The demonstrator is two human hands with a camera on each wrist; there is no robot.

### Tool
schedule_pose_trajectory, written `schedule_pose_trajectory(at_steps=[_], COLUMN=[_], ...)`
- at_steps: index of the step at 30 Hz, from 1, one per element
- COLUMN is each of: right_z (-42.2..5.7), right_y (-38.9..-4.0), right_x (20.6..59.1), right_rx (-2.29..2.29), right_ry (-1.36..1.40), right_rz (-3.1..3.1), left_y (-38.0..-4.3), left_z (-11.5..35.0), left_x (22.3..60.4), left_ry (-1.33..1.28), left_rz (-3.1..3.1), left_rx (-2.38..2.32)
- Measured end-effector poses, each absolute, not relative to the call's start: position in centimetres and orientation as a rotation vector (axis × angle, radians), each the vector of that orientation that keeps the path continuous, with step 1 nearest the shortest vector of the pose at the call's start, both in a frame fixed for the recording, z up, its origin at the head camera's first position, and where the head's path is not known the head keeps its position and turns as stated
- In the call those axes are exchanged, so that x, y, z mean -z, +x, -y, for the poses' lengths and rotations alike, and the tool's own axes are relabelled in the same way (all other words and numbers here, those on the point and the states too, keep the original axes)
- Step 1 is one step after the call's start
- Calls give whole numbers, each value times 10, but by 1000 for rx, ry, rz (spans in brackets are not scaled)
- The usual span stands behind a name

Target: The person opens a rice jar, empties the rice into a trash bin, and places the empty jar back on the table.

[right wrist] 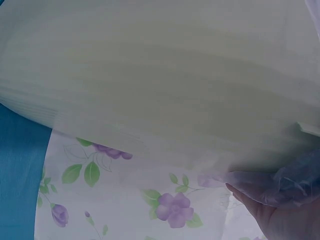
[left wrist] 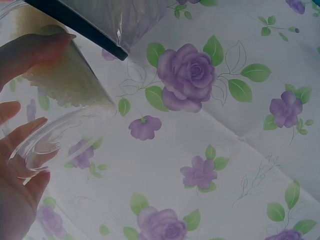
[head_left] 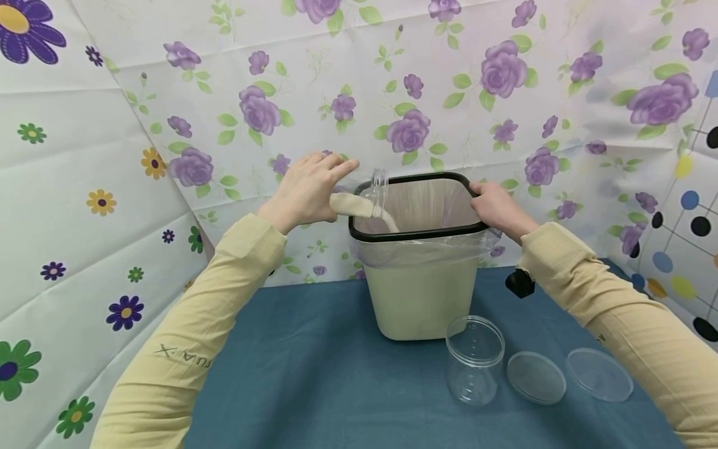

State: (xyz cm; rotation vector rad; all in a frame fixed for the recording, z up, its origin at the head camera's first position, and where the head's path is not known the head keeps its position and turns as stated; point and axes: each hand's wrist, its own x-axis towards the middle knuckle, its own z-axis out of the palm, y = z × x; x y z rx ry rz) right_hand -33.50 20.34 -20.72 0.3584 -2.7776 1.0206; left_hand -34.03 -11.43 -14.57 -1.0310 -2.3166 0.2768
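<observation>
Tilted on its side over the left rim of a cream waste bin (head_left: pixel 423 293), a clear plastic jar (head_left: pixel 381 186) is gripped by my left hand (head_left: pixel 308 192). Pale, rice-like grains (head_left: pixel 354 204) lie along the jar's lower wall and stream from its mouth into the bin. The left wrist view shows the fingers and thumb curled round the jar, with grains (left wrist: pixel 65 82) inside. My right hand (head_left: pixel 497 207) holds the bin's black rim (head_left: pixel 417 236) at the right side. A clear liner (head_left: pixel 415 249) folds over that rim; the bin's floor is hidden.
In front of the bin stands an uncovered clear jar (head_left: pixel 473 368). Two round translucent lids, one (head_left: pixel 536 377) beside the jar and another (head_left: pixel 599 374) farther right, lie on the blue cloth (head_left: pixel 314 374). A flowered sheet (head_left: pixel 314 75) hangs close behind the bin.
</observation>
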Motion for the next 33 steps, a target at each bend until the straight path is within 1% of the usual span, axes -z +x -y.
schedule_pose_trajectory(at_steps=[33], right_z=[-203], right_y=[-336], right_x=[207], right_rx=[-1050], right_ry=[327], right_rz=[2790], left_y=[-337], left_z=[111], left_x=[139], left_ry=[-1043], left_rz=[2286], left_rx=[-318])
